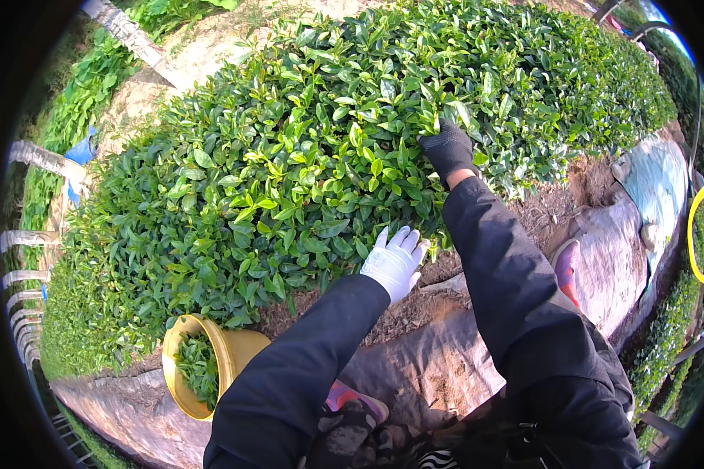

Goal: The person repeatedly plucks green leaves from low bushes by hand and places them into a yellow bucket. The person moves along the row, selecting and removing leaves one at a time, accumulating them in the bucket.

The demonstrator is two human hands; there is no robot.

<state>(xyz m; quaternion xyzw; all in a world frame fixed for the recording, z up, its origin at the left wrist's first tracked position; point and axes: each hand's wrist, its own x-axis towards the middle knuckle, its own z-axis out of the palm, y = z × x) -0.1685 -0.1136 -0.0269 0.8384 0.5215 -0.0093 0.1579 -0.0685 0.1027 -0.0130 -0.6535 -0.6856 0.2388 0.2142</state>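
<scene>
A dense hedge of tea bushes (305,158) with glossy green leaves fills the middle of the head view. My right hand (450,151), in a black knit glove, reaches into the top of the hedge among pale young shoots (429,122). Its fingers are bent and partly hidden by leaves, so a grip on a shoot cannot be made out. Lower down, my left hand (394,264) wears a thin white glove. Its fingers are spread against the hedge's near edge, with nothing seen in them.
A yellow bucket (243,352) with picked green leaves (198,369) leans at the lower left by the hedge. Ground sheeting (422,363) covers the soil near my shoes (358,400). Pale posts (135,44) line the left; a yellow hoop (695,234) stands far right.
</scene>
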